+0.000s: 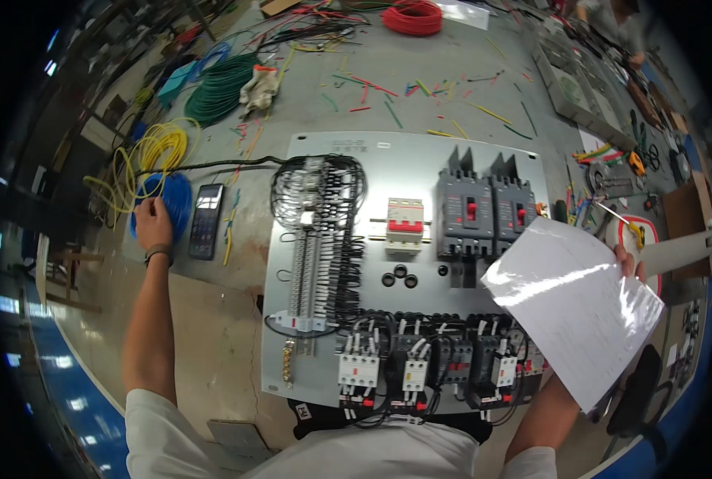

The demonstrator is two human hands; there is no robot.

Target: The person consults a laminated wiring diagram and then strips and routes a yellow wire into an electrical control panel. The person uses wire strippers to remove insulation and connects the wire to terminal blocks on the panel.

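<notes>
My left hand (154, 225) is over a coil of blue wire (179, 199), its fingers drawn together in a pinch. Whatever they pinch is too small to make out. A loose coil of yellow wire (162, 146) lies just beyond, and a dark phone (206, 222) to the right of this hand. My right hand (629, 263) grips a white sheet of paper (579, 307) by its far right edge; the sheet hides most of the hand. The paper is tilted over the right part of a metal mounting plate (408, 164).
The plate carries a wired terminal strip (312, 271), a small breaker with red levers (405, 226), two large dark breakers (469, 209) and a row of contactors (359, 370). Green wire (222, 89), red wire (412, 17) and scattered offcuts lie beyond. Pliers (635, 231) are at right.
</notes>
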